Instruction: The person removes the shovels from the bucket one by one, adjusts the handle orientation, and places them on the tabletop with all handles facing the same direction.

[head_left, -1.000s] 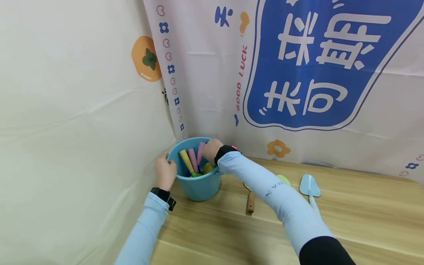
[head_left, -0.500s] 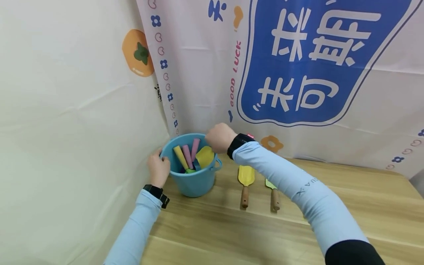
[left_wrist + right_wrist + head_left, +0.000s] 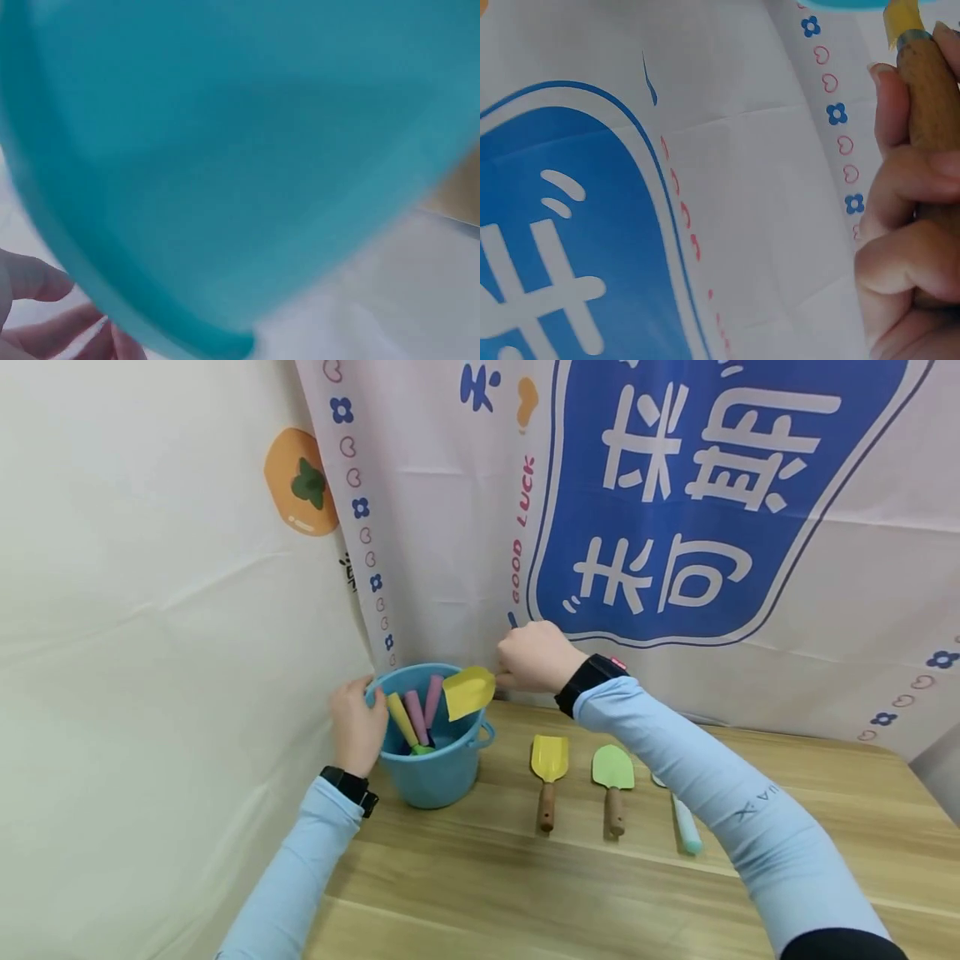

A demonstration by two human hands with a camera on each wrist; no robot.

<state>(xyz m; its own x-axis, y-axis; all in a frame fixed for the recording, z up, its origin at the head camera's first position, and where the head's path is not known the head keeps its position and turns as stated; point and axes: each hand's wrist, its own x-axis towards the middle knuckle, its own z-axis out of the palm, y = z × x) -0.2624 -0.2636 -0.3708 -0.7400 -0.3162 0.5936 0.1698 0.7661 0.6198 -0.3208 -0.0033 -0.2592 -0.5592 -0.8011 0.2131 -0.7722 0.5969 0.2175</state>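
Note:
A light blue bucket (image 3: 433, 785) stands at the left of the table, several tool handles leaning inside it. At its left rim, my left hand (image 3: 356, 727) holds on, thumb at the edge; the left wrist view shows the bucket wall (image 3: 262, 187) close up and fingertips (image 3: 52, 281) beside it. My right hand (image 3: 538, 656) grips a yellow garden trowel (image 3: 470, 692), its blade above the bucket's right rim. In the right wrist view, fingers are curled round its wooden handle (image 3: 924, 97).
Right of the bucket lie another yellow trowel (image 3: 550, 760), a green trowel (image 3: 613, 768) and a pale blue-handled tool (image 3: 686, 825), partly under the right forearm. A printed cloth (image 3: 450, 527) hangs behind, and a white wall covering (image 3: 187, 652) stands at the left.
My right hand has risen out of the bucket and moved right, lifting the yellow trowel with it. My left hand stays at the rim. The view has shifted slightly to the right.

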